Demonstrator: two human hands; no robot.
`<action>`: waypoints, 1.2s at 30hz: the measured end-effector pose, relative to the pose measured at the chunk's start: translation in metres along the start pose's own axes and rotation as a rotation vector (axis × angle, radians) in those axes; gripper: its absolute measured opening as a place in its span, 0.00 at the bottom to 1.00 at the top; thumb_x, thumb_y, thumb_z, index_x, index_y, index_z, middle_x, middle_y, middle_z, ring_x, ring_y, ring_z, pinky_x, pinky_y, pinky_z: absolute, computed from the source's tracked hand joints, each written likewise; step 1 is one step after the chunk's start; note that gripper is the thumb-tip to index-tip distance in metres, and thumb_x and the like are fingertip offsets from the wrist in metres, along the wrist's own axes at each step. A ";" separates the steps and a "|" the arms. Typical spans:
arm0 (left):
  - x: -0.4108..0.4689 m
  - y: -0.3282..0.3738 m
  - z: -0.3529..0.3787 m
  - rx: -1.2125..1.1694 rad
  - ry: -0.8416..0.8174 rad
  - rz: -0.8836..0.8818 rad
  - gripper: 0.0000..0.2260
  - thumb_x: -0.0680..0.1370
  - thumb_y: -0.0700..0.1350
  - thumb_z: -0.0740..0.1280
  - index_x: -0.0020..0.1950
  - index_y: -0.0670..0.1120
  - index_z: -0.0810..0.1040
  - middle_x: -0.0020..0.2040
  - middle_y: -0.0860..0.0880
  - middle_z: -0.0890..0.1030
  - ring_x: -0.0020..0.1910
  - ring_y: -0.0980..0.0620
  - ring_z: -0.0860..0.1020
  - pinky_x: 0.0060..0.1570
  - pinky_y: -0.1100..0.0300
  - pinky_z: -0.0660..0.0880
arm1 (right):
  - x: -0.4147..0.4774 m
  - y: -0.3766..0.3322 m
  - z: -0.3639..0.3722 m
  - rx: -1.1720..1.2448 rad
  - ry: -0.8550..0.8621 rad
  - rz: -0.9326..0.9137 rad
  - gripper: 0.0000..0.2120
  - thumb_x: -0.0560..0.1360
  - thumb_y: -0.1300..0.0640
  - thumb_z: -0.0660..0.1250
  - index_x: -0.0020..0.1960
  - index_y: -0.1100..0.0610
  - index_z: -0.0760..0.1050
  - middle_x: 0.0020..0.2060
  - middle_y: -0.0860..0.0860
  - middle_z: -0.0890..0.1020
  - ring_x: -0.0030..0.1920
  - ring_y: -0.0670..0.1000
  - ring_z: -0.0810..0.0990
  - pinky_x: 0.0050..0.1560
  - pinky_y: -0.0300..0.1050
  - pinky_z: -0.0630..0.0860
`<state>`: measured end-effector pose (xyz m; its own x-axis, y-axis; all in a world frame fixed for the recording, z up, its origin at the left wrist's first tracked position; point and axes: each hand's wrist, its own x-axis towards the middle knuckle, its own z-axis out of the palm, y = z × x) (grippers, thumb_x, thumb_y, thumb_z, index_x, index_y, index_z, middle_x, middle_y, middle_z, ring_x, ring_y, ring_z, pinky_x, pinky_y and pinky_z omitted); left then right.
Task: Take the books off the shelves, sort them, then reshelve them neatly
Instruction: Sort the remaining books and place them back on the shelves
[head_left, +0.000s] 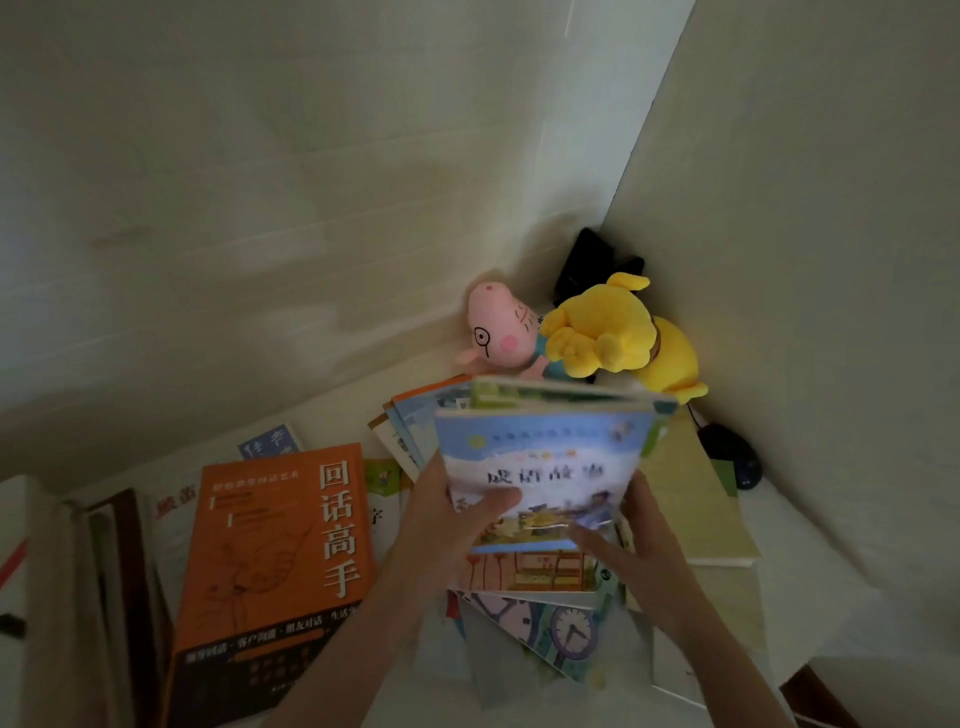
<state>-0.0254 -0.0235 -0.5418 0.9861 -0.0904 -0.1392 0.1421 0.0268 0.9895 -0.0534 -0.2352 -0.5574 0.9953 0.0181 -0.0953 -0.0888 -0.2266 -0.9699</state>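
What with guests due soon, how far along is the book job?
Done: the orange book and others lie out on the white surface. In hand: left hand and right hand hold a thin bundle topped by the blue picture book. Left: the fanned pile beneath needs squaring; no reshelving shows.

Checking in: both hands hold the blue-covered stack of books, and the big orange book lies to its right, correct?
One slip: the head view shows the big orange book lying to the left of the blue-covered stack, not its right. The left hand and right hand do both hold that stack.
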 end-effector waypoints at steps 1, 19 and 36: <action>-0.001 -0.004 0.000 0.022 -0.045 -0.009 0.22 0.69 0.35 0.75 0.58 0.49 0.74 0.54 0.51 0.80 0.53 0.53 0.80 0.43 0.66 0.78 | 0.003 0.000 0.001 -0.005 -0.009 0.029 0.29 0.68 0.56 0.75 0.65 0.48 0.69 0.57 0.46 0.80 0.58 0.45 0.79 0.54 0.42 0.77; -0.022 0.000 0.023 -0.006 0.023 0.022 0.23 0.75 0.36 0.68 0.54 0.61 0.63 0.53 0.69 0.70 0.48 0.82 0.70 0.44 0.81 0.67 | 0.001 0.009 0.024 0.008 0.139 0.089 0.12 0.74 0.61 0.70 0.53 0.53 0.70 0.46 0.56 0.77 0.48 0.51 0.79 0.48 0.47 0.77; -0.152 0.107 -0.154 0.020 0.602 0.311 0.35 0.72 0.44 0.69 0.67 0.73 0.57 0.66 0.64 0.70 0.58 0.57 0.77 0.44 0.60 0.81 | -0.034 -0.157 0.191 0.119 -0.412 -0.148 0.29 0.75 0.66 0.67 0.66 0.42 0.61 0.59 0.43 0.77 0.55 0.40 0.79 0.47 0.35 0.79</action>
<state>-0.1466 0.1468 -0.4212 0.8577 0.4885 0.1604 -0.1519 -0.0573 0.9867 -0.0807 -0.0143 -0.4445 0.9010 0.4336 -0.0116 0.0255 -0.0796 -0.9965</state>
